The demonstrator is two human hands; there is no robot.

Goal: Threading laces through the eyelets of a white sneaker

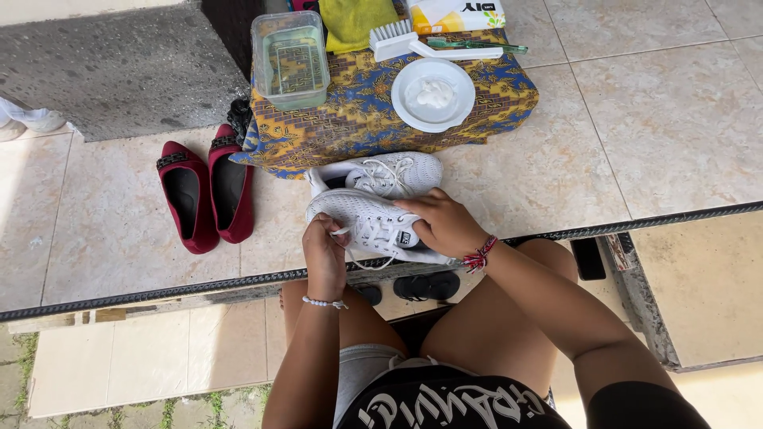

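Bare arms, no sleeves past elbows. My left hand: thin bracelet of small white beads at wrist. My right hand: woven thread bracelet at wrist, red with darker strands, loose tassel ends fanning out. Black top, large white lettering across chest; dark sleeve edge at right upper arm. Light grey shorts, pale drawstring visible at waist. Legs bare from shorts down, knees in frame. No rings, no watch visible on either hand.
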